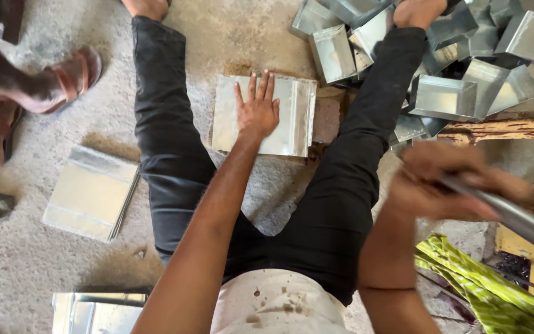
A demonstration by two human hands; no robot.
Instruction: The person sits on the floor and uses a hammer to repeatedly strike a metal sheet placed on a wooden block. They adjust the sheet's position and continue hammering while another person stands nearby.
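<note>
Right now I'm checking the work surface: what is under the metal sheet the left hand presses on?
A reddish block shows past the metal sheet at its right edge; the left hand and sheet hide the rest.

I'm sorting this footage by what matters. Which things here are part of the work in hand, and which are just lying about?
In hand:
- left hand pressed flat on the metal sheet
- right hand gripping a metal rod
- brick under the sheet

Lying about:
- stack of flat sheets
- pile of folded metal boxes
- green cloth
- another person's sandalled feet
</note>
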